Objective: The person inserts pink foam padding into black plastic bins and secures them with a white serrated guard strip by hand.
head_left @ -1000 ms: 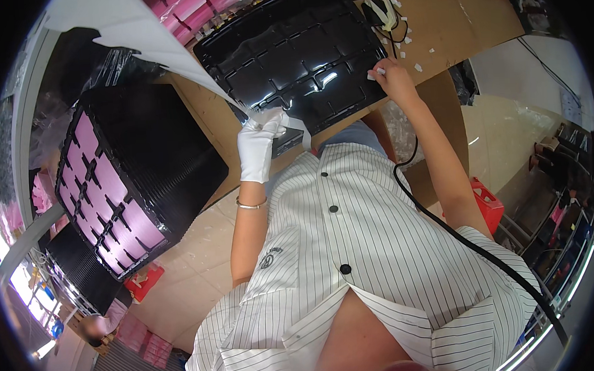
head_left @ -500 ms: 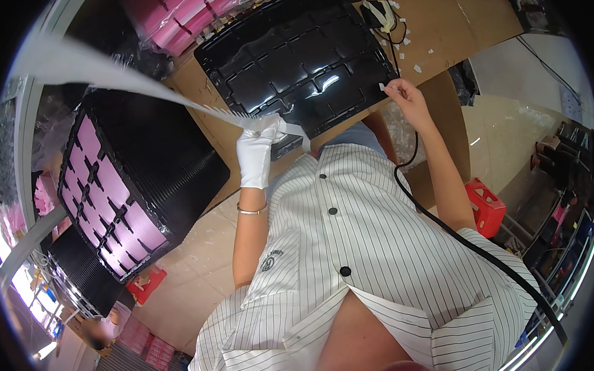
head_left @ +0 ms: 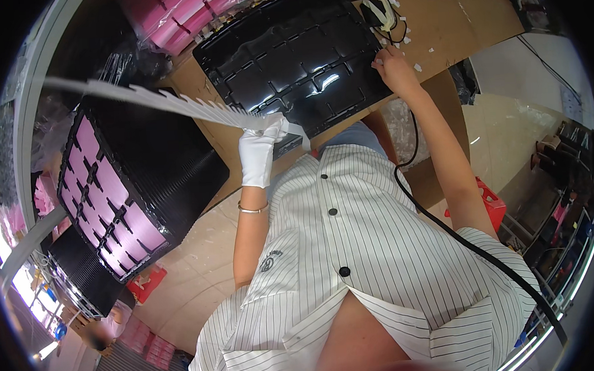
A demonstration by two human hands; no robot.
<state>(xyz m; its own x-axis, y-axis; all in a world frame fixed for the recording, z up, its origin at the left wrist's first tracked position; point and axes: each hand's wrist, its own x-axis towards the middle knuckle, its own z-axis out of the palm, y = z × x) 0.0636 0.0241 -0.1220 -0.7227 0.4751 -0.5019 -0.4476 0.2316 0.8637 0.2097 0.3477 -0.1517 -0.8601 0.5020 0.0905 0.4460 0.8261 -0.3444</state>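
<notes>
My left hand (head_left: 256, 154), in a white glove, is closed on a long strip of white labels (head_left: 194, 109). The strip's toothed free end reaches out to the left, and its short tail (head_left: 297, 129) hangs over the near edge of a glossy black plastic tray (head_left: 291, 60). My bare right hand (head_left: 397, 72) is at the tray's right edge with thumb and fingers pinched together. A pale bit of a small white label shows at the fingertips, mostly hidden by them. Moulded compartments line the tray, which lies on a brown cardboard surface (head_left: 455, 19).
A tall stack of black trays (head_left: 163, 151) with pink inside its end stands at left. Pink wrapped packs (head_left: 190, 18) lie behind the tray. Black cables and white scraps (head_left: 418, 67) are at the right. A red plastic stool (head_left: 491, 203) stands on the floor.
My right hand has moved away from me and slightly left, up along the tray's right edge, with the small label. The strip in my left hand has swung lower at its far end.
</notes>
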